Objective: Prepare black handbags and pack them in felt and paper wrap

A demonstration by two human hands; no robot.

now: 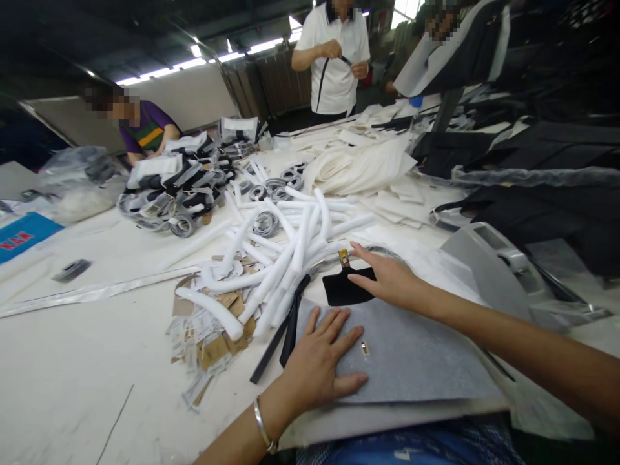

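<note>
A grey panel (pixel 416 361) with a small metal slot (pixel 365 349) in it lies on the table's near edge. My left hand (pixel 320 361), with a bangle on its wrist, rests flat on this panel, fingers spread. Beyond the panel's far edge is a black flap (pixel 339 289) with a narrow tab carrying a gold-coloured metal clasp (pixel 343 258). Over the flap's right side reaches my right hand (pixel 387 278), thumb and index finger apart, the fingertip close to the clasp. Its other fingers are partly hidden. Beside the panel, on the left, runs a black strap (pixel 285 329).
White foam tubes (pixel 285 258) pile up past the panel, with paper tags (pixel 208 342) beneath. Strap bundles (pixel 179 174), rolled straps and white sheets (pixel 363 161) lie farther back. Black fabric pieces (pixel 547 219) are stacked right. Several people (pixel 334 64) work across the table.
</note>
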